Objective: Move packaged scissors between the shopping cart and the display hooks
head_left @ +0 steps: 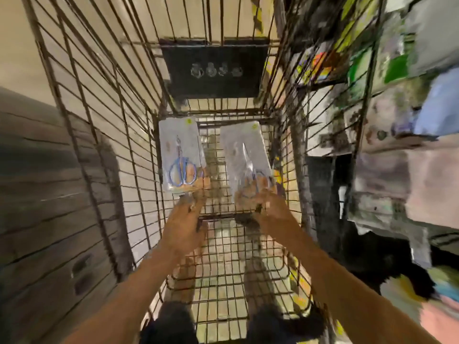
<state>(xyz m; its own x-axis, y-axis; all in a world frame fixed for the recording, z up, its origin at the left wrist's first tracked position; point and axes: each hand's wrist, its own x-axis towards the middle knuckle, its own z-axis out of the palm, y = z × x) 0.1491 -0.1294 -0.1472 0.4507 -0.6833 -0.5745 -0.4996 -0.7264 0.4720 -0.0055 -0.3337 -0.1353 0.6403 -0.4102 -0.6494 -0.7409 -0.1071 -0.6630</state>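
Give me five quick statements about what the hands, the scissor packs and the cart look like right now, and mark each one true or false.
1. Each hand holds one pack of scissors. True: the left hand grips the clear pack of blue-handled scissors, and the right hand grips the second clear scissors pack.
2. Both packs are held over the wire shopping cart. True.
3. The left pack's scissors have red handles. False: they are blue.
4. The right hand is empty. False: its fingers curl round its pack's lower end.
5. The black panel lies on the cart's floor. False: it sits on the far end wall.
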